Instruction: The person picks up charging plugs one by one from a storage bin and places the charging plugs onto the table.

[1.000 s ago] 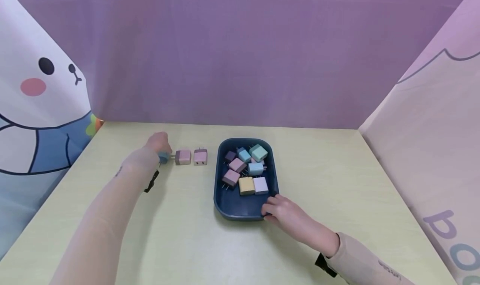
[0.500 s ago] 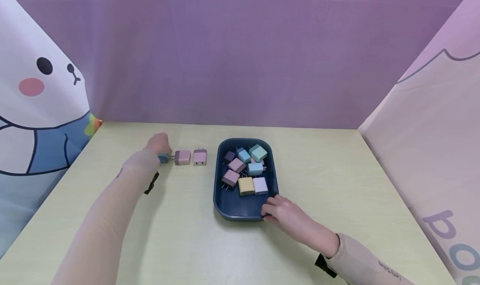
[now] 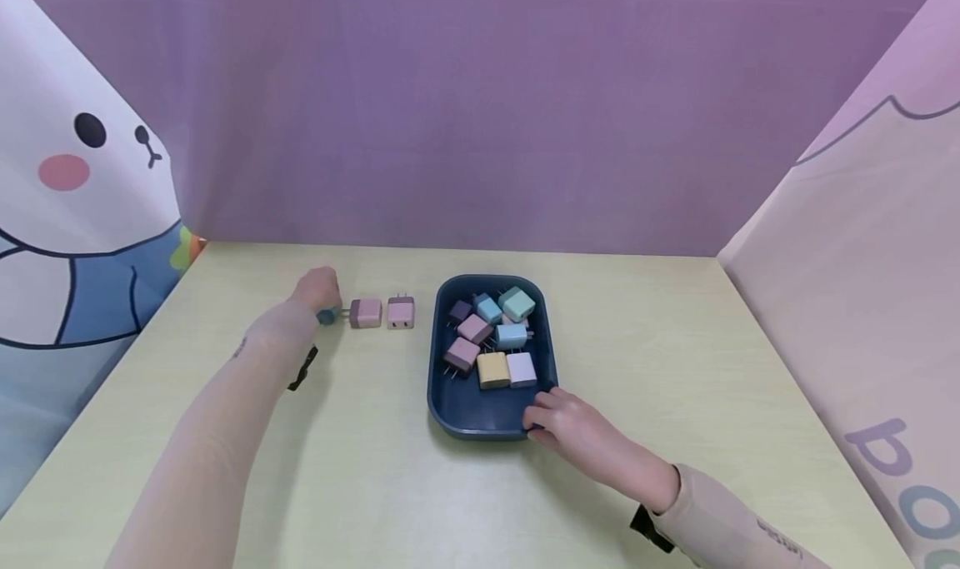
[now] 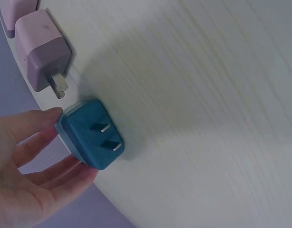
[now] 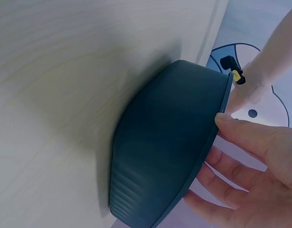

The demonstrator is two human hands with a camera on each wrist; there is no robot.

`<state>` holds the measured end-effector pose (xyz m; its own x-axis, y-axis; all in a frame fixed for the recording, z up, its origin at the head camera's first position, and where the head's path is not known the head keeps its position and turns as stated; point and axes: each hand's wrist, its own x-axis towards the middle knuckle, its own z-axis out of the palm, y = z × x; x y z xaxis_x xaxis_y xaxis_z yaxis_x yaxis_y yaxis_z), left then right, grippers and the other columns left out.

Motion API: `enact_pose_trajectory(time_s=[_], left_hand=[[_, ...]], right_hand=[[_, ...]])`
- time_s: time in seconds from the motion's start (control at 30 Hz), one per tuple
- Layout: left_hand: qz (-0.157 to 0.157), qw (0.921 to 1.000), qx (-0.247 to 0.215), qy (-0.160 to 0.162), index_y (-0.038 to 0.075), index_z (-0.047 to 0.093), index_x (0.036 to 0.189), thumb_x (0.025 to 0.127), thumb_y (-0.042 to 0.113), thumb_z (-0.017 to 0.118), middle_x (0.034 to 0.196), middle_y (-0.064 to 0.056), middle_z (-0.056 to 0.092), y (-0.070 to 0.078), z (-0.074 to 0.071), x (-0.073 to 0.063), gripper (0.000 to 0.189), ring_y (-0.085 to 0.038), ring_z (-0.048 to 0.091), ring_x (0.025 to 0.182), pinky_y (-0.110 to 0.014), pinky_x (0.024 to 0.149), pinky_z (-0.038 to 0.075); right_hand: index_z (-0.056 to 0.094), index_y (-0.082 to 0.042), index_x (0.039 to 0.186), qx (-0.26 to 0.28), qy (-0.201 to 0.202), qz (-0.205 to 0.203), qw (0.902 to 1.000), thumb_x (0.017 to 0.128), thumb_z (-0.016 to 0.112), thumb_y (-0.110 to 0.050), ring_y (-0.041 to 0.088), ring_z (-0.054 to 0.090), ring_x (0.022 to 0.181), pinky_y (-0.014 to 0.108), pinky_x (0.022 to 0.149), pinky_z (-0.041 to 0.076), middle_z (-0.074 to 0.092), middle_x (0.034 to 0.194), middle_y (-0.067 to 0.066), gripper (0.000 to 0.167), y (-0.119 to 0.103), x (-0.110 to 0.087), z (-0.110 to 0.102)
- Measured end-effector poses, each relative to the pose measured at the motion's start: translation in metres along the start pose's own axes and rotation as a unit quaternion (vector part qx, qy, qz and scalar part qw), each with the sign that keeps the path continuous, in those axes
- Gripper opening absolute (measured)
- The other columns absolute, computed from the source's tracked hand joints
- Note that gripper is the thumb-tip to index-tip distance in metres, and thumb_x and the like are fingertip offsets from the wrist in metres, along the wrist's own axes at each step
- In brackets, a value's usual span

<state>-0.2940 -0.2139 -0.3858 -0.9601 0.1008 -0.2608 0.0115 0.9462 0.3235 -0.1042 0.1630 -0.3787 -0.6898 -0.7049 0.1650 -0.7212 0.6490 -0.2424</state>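
On the left side of the table (image 3: pixel 360 452), the person's left hand (image 3: pixel 317 287) pinches a teal plug adapter (image 4: pixel 91 135) between thumb and fingers, its two prongs bared in my left wrist view; from my remote post I cannot tell whether it rests fully on the tabletop. Just to its right, a first pink adapter (image 3: pixel 367 312) lies with prongs pointing at that hand, and beside it a second pink adapter (image 3: pixel 401 312) has its prongs turned toward the purple backdrop (image 3: pixel 480 119). I judge this a row in the making: two pieces down, a third in hand. Next along, a navy tray (image 3: pixel 480 415) holds the bulk of the work left, by my reckoning: a loose cluster of adapters (image 3: pixel 492 371) in purple, blue, green, pink, yellow and white, one mostly hidden by others. At right, the right hand (image 3: pixel 577 427) grips the tray's near right corner, thumb and fingers on its rim.
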Motion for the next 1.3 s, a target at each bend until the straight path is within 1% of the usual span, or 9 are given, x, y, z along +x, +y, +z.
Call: enact_pose_trajectory(time_s=[0.1, 0.23, 0.33, 0.5, 0.57, 0.63, 0.87, 1.03, 1.3], left_hand=[[0.0, 1.0, 0.003, 0.002, -0.011, 0.056, 0.084, 0.072, -0.003, 0.052, 0.081, -0.02, 0.058, -0.001, 0.001, -0.001, 0.015, -0.025, 0.051, 0.069, -0.035, 0.063, 0.047], [-0.01, 0.9998, 0.014, 0.001, -0.012, 0.056, 0.097, 0.083, 0.007, 0.05, 0.096, -0.026, 0.059, -0.001, 0.0, -0.002, 0.024, -0.027, 0.054, 0.075, -0.038, 0.068, 0.047], [-0.019, 0.9997, 0.018, -0.001, -0.011, 0.055, 0.104, 0.09, 0.015, 0.045, 0.105, -0.026, 0.057, -0.001, -0.001, -0.002, 0.031, -0.027, 0.055, 0.078, -0.039, 0.07, 0.047], [-0.018, 0.9996, 0.019, 0.004, -0.009, 0.056, 0.103, 0.09, 0.016, 0.043, 0.097, -0.023, 0.059, -0.001, -0.004, -0.003, 0.031, -0.022, 0.051, 0.068, -0.031, 0.058, 0.043], [-0.013, 0.9996, 0.023, 0.009, -0.009, 0.056, 0.101, 0.09, 0.015, 0.044, 0.095, -0.022, 0.059, 0.0, -0.007, -0.004, 0.03, -0.022, 0.05, 0.067, -0.03, 0.057, 0.042], [-0.007, 0.9996, 0.027, 0.012, -0.009, 0.056, 0.102, 0.089, 0.015, 0.044, 0.097, -0.023, 0.059, 0.002, -0.009, -0.005, 0.029, -0.023, 0.051, 0.07, -0.034, 0.06, 0.044], [0.02, 0.9985, 0.048, 0.017, -0.007, 0.056, 0.099, 0.088, 0.016, 0.046, 0.096, -0.021, 0.059, 0.017, -0.015, -0.009, 0.027, -0.027, 0.054, 0.076, -0.041, 0.067, 0.046], [0.044, 0.9968, 0.062, 0.024, -0.008, 0.055, 0.102, 0.088, 0.017, 0.047, 0.1, -0.023, 0.058, 0.032, -0.017, -0.011, 0.029, -0.033, 0.056, 0.086, -0.045, 0.073, 0.045], [0.074, 0.9937, 0.08, 0.026, -0.006, 0.056, 0.106, 0.087, 0.017, 0.05, 0.107, -0.022, 0.057, 0.054, -0.017, -0.017, 0.03, -0.036, 0.053, 0.096, -0.048, 0.078, 0.043]], right_hand=[[0.063, -0.014, 0.078, 0.002, -0.001, 0.0, 1.0, 0.074, 0.069, -0.008, 0.008, 0.046, 0.069, 0.017, 0.06, 0.043, 0.056, 0.075, -0.005, 0.009, 0.0, 0.0, 0.0], [0.063, -0.014, 0.078, 0.003, 0.0, 0.0, 1.0, 0.074, 0.068, -0.008, 0.008, 0.046, 0.069, 0.018, 0.06, 0.043, 0.056, 0.075, -0.005, 0.008, 0.0, 0.0, 0.0], [0.063, -0.013, 0.078, 0.003, 0.0, 0.0, 1.0, 0.074, 0.068, -0.008, 0.008, 0.046, 0.069, 0.018, 0.06, 0.042, 0.055, 0.075, -0.005, 0.009, -0.001, 0.0, -0.001], [0.063, -0.013, 0.078, 0.002, 0.001, -0.001, 1.0, 0.074, 0.069, -0.008, 0.008, 0.046, 0.068, 0.017, 0.06, 0.042, 0.056, 0.075, -0.005, 0.009, 0.0, 0.0, 0.0], [0.063, -0.013, 0.078, 0.002, 0.001, 0.0, 1.0, 0.074, 0.069, -0.008, 0.008, 0.046, 0.068, 0.017, 0.06, 0.042, 0.056, 0.075, -0.005, 0.009, 0.0, 0.0, 0.0], [0.063, -0.014, 0.078, 0.001, 0.001, 0.0, 1.0, 0.074, 0.069, -0.008, 0.008, 0.046, 0.068, 0.017, 0.06, 0.042, 0.056, 0.075, -0.005, 0.009, 0.0, 0.0, 0.0], [0.063, -0.013, 0.078, 0.004, -0.003, 0.003, 1.0, 0.075, 0.068, -0.008, 0.008, 0.046, 0.068, 0.018, 0.059, 0.042, 0.056, 0.075, -0.005, 0.008, 0.0, 0.0, 0.0], [0.063, -0.013, 0.078, 0.004, -0.002, 0.001, 1.0, 0.074, 0.068, -0.008, 0.008, 0.045, 0.068, 0.018, 0.059, 0.042, 0.056, 0.075, -0.004, 0.008, 0.0, 0.0, 0.0], [0.064, -0.013, 0.079, 0.005, -0.009, 0.006, 0.9999, 0.075, 0.068, -0.008, 0.008, 0.046, 0.068, 0.018, 0.06, 0.043, 0.056, 0.075, -0.005, 0.008, 0.0, 0.001, -0.002]])
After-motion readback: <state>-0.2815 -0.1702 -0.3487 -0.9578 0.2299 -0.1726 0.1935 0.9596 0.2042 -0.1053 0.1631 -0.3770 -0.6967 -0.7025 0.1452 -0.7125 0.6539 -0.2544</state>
